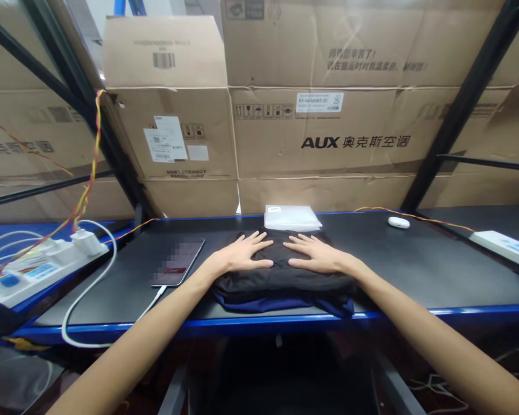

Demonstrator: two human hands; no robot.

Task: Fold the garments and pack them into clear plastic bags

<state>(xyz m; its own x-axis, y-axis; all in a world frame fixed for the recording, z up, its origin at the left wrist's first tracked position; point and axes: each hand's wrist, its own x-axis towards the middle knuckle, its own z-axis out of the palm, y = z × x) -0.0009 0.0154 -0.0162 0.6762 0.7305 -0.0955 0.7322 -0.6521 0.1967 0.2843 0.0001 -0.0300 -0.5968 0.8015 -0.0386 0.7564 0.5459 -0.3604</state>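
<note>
Folded black cloth (285, 280) lies near the front edge of the dark tabletop, with dark blue cloth (281, 303) showing beneath it. My left hand (245, 252) rests palm down on the left part of the black cloth, its fingers spread. On the right part of the same cloth lies my right hand (315, 253), also flat with its fingers apart. The two thumbs point toward each other with a small gap between them. Just behind the cloth sits a stack of clear or white plastic packets (292, 218).
A phone (179, 262) with a white cable (108, 271) lies left of the cloth. Power strips (47, 262) stand far left and another (506, 245) far right. A white earbud case (398, 222) is at the back right. Cardboard (320, 155) rises behind the table.
</note>
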